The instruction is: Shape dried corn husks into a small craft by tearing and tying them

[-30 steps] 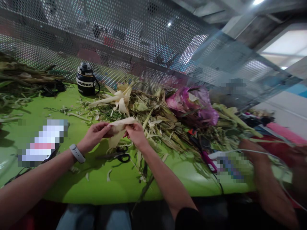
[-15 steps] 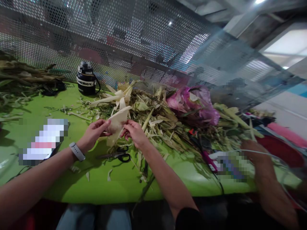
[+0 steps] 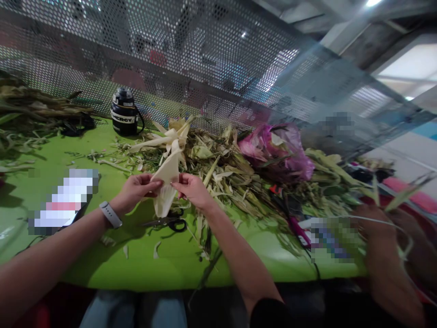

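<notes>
Both of my hands pinch one pale corn husk leaf [image 3: 166, 182] above the green table [image 3: 164, 264]. My left hand [image 3: 136, 190], with a grey watch on its wrist, grips the leaf's left edge. My right hand [image 3: 191, 189] grips its right edge. The leaf stands upright, with its tip pointing up and its wide end hanging down. Black-handled scissors [image 3: 169, 222] lie on the table right under the leaf.
A big heap of husks [image 3: 221, 177] covers the table behind my hands. A black jar [image 3: 124, 112] stands by the perforated metal screen [image 3: 191, 54]. A pink bag [image 3: 276, 152] lies to the right. Another person's arm [image 3: 385, 269] holds green strips at the far right.
The husk leaf has turned from lying level between my hands to standing upright. The other person's hand at the right has lifted some green strips.
</notes>
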`<state>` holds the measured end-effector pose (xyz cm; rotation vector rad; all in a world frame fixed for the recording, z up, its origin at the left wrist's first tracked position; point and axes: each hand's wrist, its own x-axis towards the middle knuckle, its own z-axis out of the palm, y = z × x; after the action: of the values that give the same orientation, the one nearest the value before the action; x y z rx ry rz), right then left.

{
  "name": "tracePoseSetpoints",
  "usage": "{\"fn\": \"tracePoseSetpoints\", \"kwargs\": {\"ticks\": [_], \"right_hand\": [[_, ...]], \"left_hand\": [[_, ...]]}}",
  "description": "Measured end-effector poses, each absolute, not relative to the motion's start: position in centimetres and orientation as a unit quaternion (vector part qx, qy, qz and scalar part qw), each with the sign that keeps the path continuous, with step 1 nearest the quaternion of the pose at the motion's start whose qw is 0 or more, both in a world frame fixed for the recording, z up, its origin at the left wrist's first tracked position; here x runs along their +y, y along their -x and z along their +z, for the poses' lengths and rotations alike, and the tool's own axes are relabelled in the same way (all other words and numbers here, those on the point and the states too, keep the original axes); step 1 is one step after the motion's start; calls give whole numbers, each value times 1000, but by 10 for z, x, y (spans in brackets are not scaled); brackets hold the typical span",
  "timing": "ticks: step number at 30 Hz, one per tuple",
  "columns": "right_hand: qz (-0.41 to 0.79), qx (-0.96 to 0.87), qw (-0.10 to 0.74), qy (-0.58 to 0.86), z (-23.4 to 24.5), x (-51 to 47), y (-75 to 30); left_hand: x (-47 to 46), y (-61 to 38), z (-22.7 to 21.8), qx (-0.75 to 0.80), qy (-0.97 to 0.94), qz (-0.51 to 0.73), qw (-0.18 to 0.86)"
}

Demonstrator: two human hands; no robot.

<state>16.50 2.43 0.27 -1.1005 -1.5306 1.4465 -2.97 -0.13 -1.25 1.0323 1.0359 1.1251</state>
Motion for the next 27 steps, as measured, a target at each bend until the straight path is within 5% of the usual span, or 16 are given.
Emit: {"fn": "tracePoseSetpoints", "kwargs": {"ticks": [14,27], "right_hand": [[589,-556,382,444,9,25,-167],[545,-601,379,446,4,23,-165]], "left_hand": [[5,38,-12,369,-405,429,718],[4,39,-12,416,-439,401,688]]}}
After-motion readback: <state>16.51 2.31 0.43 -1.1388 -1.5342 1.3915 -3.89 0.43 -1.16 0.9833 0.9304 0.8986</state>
